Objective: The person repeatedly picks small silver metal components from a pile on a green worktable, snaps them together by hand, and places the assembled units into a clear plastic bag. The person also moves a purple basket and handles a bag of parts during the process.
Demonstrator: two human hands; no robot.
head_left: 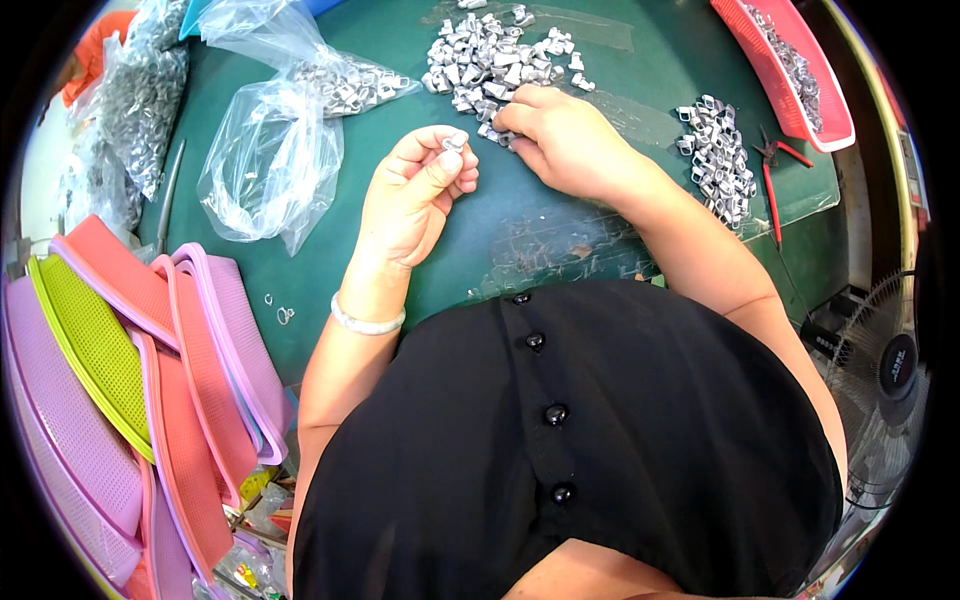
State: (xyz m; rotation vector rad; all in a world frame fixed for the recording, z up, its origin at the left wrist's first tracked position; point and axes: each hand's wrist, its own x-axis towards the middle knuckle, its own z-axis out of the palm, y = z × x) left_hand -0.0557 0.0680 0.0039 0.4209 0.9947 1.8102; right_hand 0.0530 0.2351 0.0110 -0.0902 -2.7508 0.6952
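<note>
Between the thumb and fingers of my left hand [412,200] is a small silvery metal part [455,142], held up above the green table [450,240]. My right hand [572,142] reaches to the near edge of a heap of small grey metal parts [490,60]. Its fingers are curled down among the closest pieces, and what they grip is hidden. A clear plastic bag [270,150] lies left of my left hand, with more such parts in its far end. To the right of my right hand is a second, smaller pile of parts [718,160].
Red-handled pliers [770,185] lie by the smaller pile. A pink basket of parts [780,75] stands at the far right. Stacked colourful plastic baskets [150,370] fill the left side, below full plastic bags [140,110]. A fan [880,350] stands at the right.
</note>
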